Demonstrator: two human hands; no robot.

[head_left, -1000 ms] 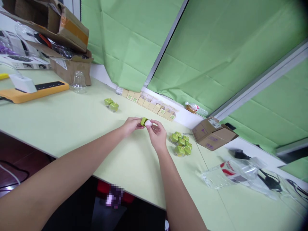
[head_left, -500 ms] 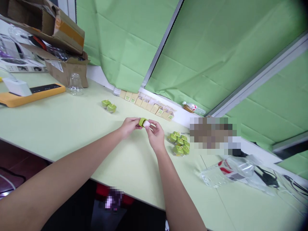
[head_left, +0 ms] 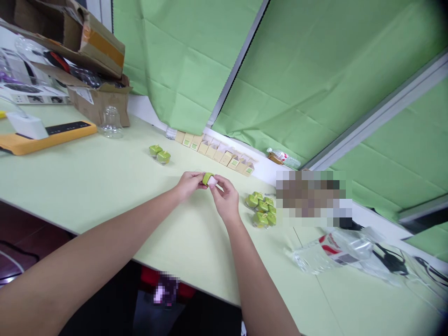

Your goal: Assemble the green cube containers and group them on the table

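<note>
Over the middle of the table, my left hand (head_left: 190,185) pinches a small green band-like cover (head_left: 207,178) from its left side. My right hand (head_left: 226,195) closes its fingertips on a small whitish piece (head_left: 213,181), which sits partly inside the cover's opening. The exact kind of both pieces is too small to make out. To the right of my right hand stands a cluster of small clear containers with green tops (head_left: 261,206). Two more green-topped containers (head_left: 160,154) stand beyond my left hand.
A row of small tan boxes (head_left: 213,151) lines the table's back edge. Cardboard boxes (head_left: 101,105), a clear jar (head_left: 111,123) and a yellow-orange power strip (head_left: 63,135) are at left. A large clear bottle (head_left: 332,249) lies at right, near cables.
The whitish piece appears slightly deeper in the green cover, and my right fingertips are a little closer to it. The whole view has shifted slightly; the other things stay in place.
</note>
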